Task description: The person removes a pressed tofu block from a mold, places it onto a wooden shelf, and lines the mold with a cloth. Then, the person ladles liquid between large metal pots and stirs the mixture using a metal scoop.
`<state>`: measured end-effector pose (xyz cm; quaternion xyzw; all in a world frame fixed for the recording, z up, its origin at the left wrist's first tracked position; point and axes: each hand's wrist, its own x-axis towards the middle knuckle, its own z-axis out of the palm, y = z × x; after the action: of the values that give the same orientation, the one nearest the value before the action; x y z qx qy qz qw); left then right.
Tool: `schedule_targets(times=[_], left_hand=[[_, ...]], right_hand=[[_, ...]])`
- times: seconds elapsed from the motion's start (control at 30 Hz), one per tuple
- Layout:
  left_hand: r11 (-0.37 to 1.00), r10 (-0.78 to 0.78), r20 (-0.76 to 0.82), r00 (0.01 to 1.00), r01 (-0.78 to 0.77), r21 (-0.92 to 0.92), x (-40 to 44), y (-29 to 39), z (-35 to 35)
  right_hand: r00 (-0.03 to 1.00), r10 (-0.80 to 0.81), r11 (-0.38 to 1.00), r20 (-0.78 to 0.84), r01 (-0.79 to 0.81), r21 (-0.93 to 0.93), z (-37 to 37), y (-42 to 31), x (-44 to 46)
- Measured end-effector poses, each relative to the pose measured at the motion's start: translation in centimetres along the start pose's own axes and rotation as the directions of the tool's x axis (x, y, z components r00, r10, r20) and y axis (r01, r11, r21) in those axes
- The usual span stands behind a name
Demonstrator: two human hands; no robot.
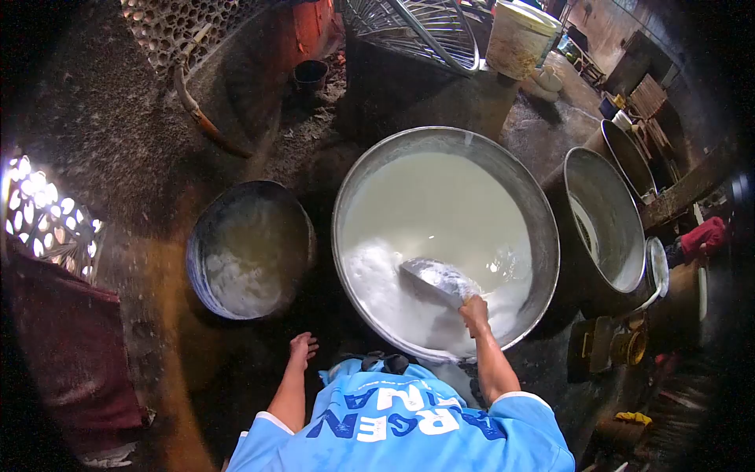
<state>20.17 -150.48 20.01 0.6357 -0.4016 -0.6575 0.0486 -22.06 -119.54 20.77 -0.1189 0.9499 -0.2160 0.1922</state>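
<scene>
My right hand (474,315) is closed round the handle end of a scoop (442,280), whose broad blade carries white foam. The scoop is over the near part of a large round metal vat (548,216), at the level of the milky white liquid (432,197). Thick white foam (366,275) floats on the left and near side of that liquid; how deep the blade reaches cannot be made out. My left hand (303,346) hangs low between the vat and a smaller tub, fingers apart, holding nothing.
Left of the vat stands the smaller tub (193,263) with cloudy, foamy liquid. Two more big metal vats (578,169) stand at the right. A white bucket (519,39) and a wire fan guard (417,27) are at the back. A dark pail (311,75) stands by the wall.
</scene>
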Motion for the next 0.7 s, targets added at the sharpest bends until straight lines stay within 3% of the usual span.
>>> schedule_targets(times=[0.2,0.3,0.33,0.37,0.43,0.5,0.6,0.7], left_hand=[[0.999,-0.035,0.037,0.999,0.035,0.005,4.0,2.8,-1.7],[0.997,-0.078,0.03,0.996,0.078,-0.007,5.2,3.0,-3.0],[0.995,-0.095,0.025,0.995,0.095,-0.028,5.7,2.6,-3.6],[0.993,-0.111,0.033,0.993,0.112,-0.044,6.5,1.9,-4.4],[0.986,-0.143,0.046,0.989,0.146,-0.078,7.6,0.7,-5.7],[0.983,-0.162,0.019,0.987,0.163,-0.086,7.5,0.4,-6.8],[0.973,-0.197,-0.013,0.98,0.194,-0.124,7.3,-0.4,-8.2],[0.964,-0.208,-0.025,0.978,0.201,-0.175,7.0,-1.7,-9.6]], right_hand=[[0.994,-0.043,0.999,0.1,0.043,0.006,3.2,-4.8,-4.4],[0.978,0.031,0.996,0.206,-0.047,0.073,-3.3,-13.6,-8.7],[0.982,-0.001,0.998,0.191,-0.01,0.056,-3.4,-13.3,-8.2],[0.961,0.047,0.988,0.271,-0.084,0.126,-5.0,-14.9,-8.1],[0.96,-0.019,0.959,0.281,-0.062,0.275,-8.6,-17.7,-7.6],[0.952,-0.053,0.971,0.301,-0.021,0.237,-11.7,-20.5,-5.4],[0.966,-0.185,0.98,0.18,0.169,0.103,-14.4,-27.5,-2.8],[0.954,-0.298,0.95,-0.035,0.292,-0.11,-10.1,-29.8,3.0]])
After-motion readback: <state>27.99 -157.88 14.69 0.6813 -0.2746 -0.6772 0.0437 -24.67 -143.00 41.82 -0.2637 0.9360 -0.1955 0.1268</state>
